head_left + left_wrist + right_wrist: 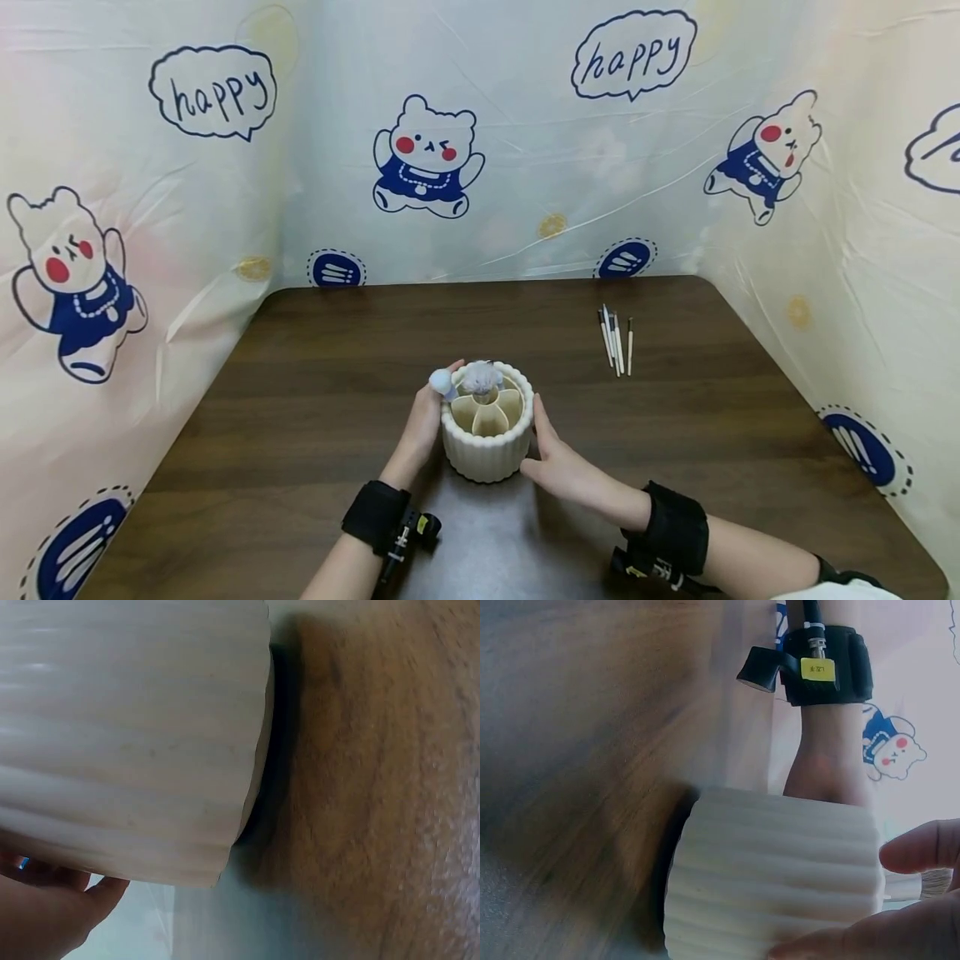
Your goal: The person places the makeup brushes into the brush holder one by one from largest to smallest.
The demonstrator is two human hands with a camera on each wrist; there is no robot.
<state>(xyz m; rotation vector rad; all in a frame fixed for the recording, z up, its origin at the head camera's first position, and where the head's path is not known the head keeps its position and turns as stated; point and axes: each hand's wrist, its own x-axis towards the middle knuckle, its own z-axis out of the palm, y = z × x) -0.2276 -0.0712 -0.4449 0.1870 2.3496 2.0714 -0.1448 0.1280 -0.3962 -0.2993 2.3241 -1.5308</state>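
Observation:
A cream, round pot [486, 458] with fluted sides and a scalloped rim stands between both hands near the table's middle. Petal-shaped dividers split its inside. My left hand [422, 423] holds its left side, the fingers reaching round toward the back. On the right side my right hand [561, 467] grips it, thumb toward the front. A grey fluffy tuft [482, 377] rises from the pot, and a pale blue puff [441, 382] shows at the left rim. Brush bristles [934, 883] show beyond the rim in the right wrist view. Dark shadow runs along the pot's base in the left wrist view.
Several thin pale sticks [617, 343] with dark tips lie at the back right of the brown wooden table [315, 400]. A printed curtain [525, 167] with bears closes off the back and sides. Black wrist straps [678, 525] carry the small cameras.

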